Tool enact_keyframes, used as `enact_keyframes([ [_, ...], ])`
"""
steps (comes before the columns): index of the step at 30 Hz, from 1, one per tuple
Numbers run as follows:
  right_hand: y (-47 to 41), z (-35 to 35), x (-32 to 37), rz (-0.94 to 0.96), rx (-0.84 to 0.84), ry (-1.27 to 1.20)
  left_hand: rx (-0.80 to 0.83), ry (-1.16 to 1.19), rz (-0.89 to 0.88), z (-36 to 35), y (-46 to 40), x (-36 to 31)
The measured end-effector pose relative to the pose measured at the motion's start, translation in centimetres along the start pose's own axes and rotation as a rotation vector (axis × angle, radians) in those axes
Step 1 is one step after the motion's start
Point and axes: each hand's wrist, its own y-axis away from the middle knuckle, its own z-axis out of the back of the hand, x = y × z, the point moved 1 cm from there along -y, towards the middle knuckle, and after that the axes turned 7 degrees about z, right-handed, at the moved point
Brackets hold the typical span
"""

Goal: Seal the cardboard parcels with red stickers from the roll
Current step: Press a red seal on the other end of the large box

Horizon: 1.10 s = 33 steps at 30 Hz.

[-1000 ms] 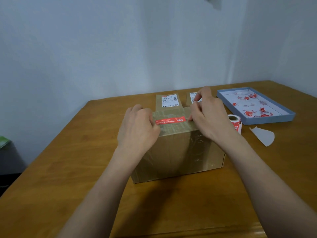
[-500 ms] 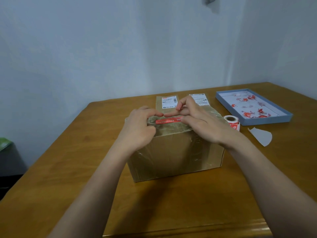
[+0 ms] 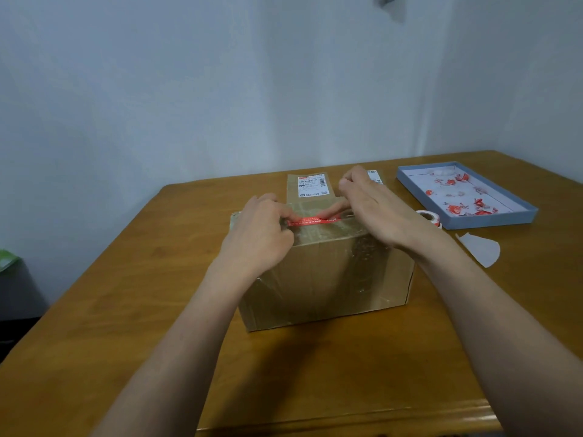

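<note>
A large cardboard parcel (image 3: 328, 279) wrapped in clear tape stands mid-table. Across its top lies a red sticker (image 3: 312, 221). My left hand (image 3: 258, 234) rests on the parcel's top left, fingertips pressing the sticker's left end. My right hand (image 3: 375, 209) is over the top right, with its thumb stretched flat along the sticker's right part and its other fingers raised. The sticker roll (image 3: 430, 217) sits on the table right of the parcel, partly hidden by my right wrist. A second, smaller parcel (image 3: 310, 186) with a white shipping label lies behind.
A shallow blue tray (image 3: 504, 219) holding red and white scraps is at the back right. A white scrap of backing paper (image 3: 481, 249) lies in front of it. The wooden table (image 3: 126, 310) ends close to me; a wall stands behind it.
The sticker went from being held by its ends above the parcel to lying on its top. My thumbs have slid along it, and my right fingers lifted.
</note>
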Motion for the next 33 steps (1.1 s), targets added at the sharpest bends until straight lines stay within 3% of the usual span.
enact_keyframes([
  [13, -0.2, -0.7, -1.8, 0.054, -0.268, 0.064, -0.107, 0.009, 0.047, -0.2, 0.1, -0.2],
  [33, 1.2, -0.5, -2.2, 0.172, -0.343, 0.011, -0.202, 0.064, -0.028, -0.6, 0.3, 0.7],
])
